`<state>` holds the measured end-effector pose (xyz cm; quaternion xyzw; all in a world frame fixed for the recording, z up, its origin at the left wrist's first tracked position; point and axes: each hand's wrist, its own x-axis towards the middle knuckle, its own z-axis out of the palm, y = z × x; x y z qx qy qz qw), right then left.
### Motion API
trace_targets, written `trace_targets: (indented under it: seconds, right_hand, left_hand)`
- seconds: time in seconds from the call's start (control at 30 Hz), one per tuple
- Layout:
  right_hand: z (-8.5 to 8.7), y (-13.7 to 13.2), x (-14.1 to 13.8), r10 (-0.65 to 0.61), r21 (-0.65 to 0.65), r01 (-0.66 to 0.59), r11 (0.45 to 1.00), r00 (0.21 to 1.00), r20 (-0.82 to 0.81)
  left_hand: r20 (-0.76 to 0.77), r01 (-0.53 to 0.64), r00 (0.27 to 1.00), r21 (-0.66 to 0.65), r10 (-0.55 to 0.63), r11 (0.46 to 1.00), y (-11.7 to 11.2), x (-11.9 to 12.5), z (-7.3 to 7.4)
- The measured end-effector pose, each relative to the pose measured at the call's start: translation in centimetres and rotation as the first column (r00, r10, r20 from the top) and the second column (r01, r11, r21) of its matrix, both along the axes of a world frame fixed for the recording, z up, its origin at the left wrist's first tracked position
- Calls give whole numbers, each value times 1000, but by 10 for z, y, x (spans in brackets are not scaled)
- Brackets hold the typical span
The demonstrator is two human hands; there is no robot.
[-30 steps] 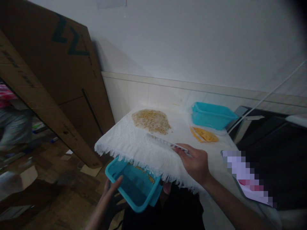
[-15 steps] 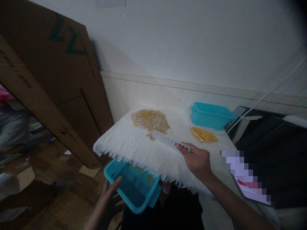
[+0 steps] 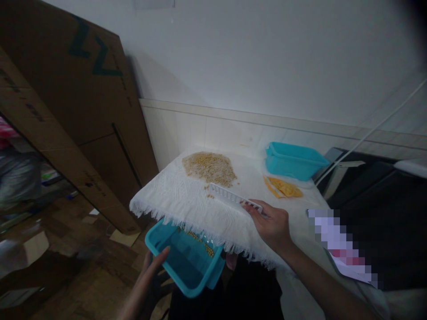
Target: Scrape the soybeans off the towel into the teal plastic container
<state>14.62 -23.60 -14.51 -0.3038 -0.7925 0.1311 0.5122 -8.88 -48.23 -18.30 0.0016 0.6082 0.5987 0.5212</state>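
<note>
My right hand (image 3: 271, 222) grips one end of a white slotted plastic strip (image 3: 230, 194), its far end resting close to the near edge of a pile of yellow beans and paler grains (image 3: 208, 166). A few loose beans (image 3: 210, 196) lie beside the strip's tip on the white fringed cloth (image 3: 187, 202). Below the cloth's front edge, my left hand (image 3: 155, 271) holds a teal plastic bin (image 3: 190, 271) by its left side, thumb over the rim. Some beans (image 3: 208, 251) lie inside that bin, partly hidden by the fringe.
A second teal bin (image 3: 293, 162) stands at the back right, with a yellow packet (image 3: 285, 187) in front of it. A large cardboard box (image 3: 100, 115) leans at the left. Dark equipment (image 3: 376, 213) and a white cable (image 3: 373, 129) are at the right.
My right hand has shifted slightly left with the strip, which is turned so its slots show more. Fewer loose beans show by its tip. My left hand and the bin stay put.
</note>
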Motion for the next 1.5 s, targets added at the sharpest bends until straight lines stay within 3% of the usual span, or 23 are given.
trace_targets:
  seconds: [0.27, 0.57, 0.83, 1.5]
  right_hand:
    - [11, -8, 6, -60, 28, 59, 998, 998, 8]
    - [12, -11, 3, -46, -4, 46, 999, 999, 5]
    - [14, -19, 1, -29, 47, 27, 999, 999, 28]
    - [12, -7, -18, -15, 52, 15, 999, 1000, 12]
  left_hand:
    - [10, -14, 1000, -2, 14, 1000, 0, -2, -1]
    - [13, -10, 1000, 8, 10, 1000, 0, -2, -3]
    - [3, -21, 1000, -10, 21, 1000, 1, -1, 1]
    - [14, -23, 1000, 7, 23, 1000, -2, -3, 0]
